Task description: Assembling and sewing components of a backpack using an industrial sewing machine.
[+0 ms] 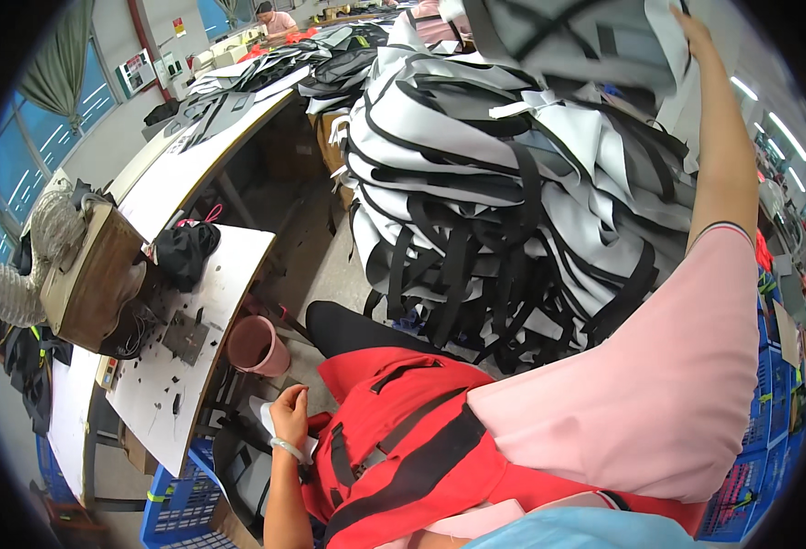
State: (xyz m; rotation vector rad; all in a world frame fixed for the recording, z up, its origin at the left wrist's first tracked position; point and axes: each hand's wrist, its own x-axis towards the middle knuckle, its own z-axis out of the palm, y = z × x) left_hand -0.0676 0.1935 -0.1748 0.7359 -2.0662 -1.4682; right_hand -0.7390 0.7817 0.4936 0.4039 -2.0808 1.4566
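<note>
My right hand is raised at the upper right, its fingers closed on the edge of a grey fabric panel with black straps. The panel hangs over a large heap of white and grey fabric pieces edged with black webbing. Loose black straps dangle from the heap's near side. My left hand is low beside my lap, with a bracelet at the wrist. Its fingers are curled together, and a white piece shows behind them; whether they grip it is hidden. Red fabric with black bands covers my lap.
At the left stands a white worktable with a machine, a black cloth bundle and dark scraps. A pink bin is beside it, a blue crate below. Behind, a long table carries fabric; a person sits farther back.
</note>
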